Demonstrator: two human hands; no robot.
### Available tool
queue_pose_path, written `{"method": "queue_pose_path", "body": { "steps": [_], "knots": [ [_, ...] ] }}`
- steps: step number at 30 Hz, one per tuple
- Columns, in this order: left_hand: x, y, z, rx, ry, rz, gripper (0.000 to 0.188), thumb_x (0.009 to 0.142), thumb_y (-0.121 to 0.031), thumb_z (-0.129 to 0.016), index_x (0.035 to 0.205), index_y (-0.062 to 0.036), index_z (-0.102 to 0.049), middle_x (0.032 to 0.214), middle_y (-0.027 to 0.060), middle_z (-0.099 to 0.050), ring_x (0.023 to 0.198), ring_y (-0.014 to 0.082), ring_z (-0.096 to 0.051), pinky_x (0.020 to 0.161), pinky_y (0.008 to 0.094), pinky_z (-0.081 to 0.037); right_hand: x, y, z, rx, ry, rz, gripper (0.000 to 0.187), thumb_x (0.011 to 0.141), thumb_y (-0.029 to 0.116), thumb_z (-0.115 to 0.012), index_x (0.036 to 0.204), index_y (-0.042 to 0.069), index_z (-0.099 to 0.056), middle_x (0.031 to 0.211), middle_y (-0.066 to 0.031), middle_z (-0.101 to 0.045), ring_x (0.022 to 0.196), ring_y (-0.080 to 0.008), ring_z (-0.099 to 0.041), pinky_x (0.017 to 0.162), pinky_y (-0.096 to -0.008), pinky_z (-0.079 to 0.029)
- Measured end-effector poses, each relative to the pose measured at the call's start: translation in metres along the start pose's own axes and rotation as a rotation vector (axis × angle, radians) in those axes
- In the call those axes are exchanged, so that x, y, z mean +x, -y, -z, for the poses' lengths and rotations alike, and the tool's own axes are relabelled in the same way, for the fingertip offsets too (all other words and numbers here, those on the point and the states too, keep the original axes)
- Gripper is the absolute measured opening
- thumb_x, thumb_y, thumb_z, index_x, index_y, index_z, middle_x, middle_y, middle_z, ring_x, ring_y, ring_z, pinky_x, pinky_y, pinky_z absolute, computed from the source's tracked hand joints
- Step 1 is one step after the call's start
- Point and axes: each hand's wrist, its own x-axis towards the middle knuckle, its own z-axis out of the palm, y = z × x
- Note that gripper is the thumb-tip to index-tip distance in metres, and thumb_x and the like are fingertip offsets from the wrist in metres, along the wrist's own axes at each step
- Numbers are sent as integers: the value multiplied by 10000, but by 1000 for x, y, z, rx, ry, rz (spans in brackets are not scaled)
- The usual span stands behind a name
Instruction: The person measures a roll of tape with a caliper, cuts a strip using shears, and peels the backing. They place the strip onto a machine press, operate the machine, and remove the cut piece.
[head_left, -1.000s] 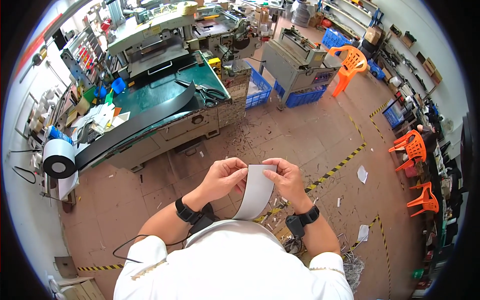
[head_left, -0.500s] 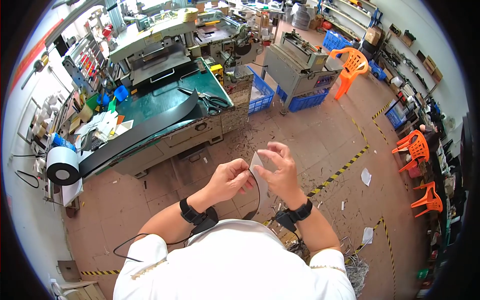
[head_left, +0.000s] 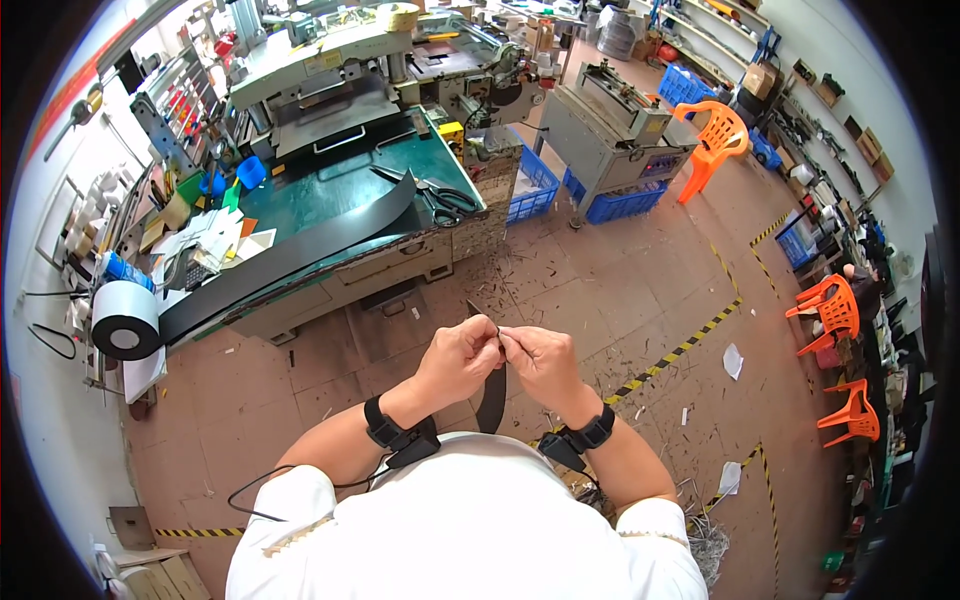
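In front of my chest I hold a dark, flexible strip, its lower part hanging below my hands and a pointed tip showing above them. My left hand is closed in a pinch on the strip near its upper end. Right against it, my right hand is closed too, thumb and finger pinched at the same spot; the fingers hide what exactly lies between them. Both wrists carry black straps with small boxes.
At the left, a green-topped workbench carries a long black band running off a roll, plus large scissors. A grey machine and orange chairs stand farther right. Scraps litter the tiled floor.
My right hand has closed from spread fingers into a pinch beside my left. The strip has turned from showing its pale side to showing its dark side. My view has shifted slightly.
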Motion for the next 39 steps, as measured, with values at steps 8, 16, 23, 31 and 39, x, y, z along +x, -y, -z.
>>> {"method": "queue_pose_path", "body": {
  "steps": [8, 16, 23, 31, 39],
  "knots": [
    [-2, 1, 3, -3, -43, 37, 141, 940, -86, -570, 909, 48, -603, 736, 116, -697, 704, 131, -706, 621, 275, -550, 1, -4, -8, -11, 8, 14, 188, 934, 144, -637, 975, -17, -724, 900, -176, -735, 800, -329, -721, 718, -375, -585],
    [-5, 2, 7, -71, 9, -1, 115, 980, -36, -518, 964, 27, -613, 837, 40, -681, 806, 83, -672, 704, 228, -542, 1, -8, -11, 44, -57, -87, 163, 915, 116, -643, 953, -17, -729, 839, -154, -734, 726, -256, -721, 659, -339, -571],
    [-3, -10, 1, -430, -82, -42, 166, 959, 0, -545, 1082, 24, -654, 903, 36, -687, 892, 72, -633, 764, 219, -507, 0, -3, -12, 425, -169, -399, 157, 966, 61, -620, 975, -47, -733, 827, -55, -729, 735, -83, -663, 640, -233, -554],
    [-3, 16, 6, -344, -85, 15, 171, 959, -20, -582, 1098, 34, -668, 919, 10, -687, 835, 56, -610, 739, 198, -483, 1, 3, -23, 577, -118, -444, 159, 970, 60, -626, 1016, -46, -735, 867, -69, -734, 764, -106, -686, 686, -240, -569],
    [1, 31, 4, -441, -227, 211, 113, 972, -54, -573, 973, -4, -675, 847, -16, -655, 726, 45, -565, 653, 221, -475, -8, -8, -26, 555, -121, -479, 175, 978, 75, -617, 1021, -48, -733, 863, -78, -733, 763, -120, -690, 679, -245, -571]
  ]
}}
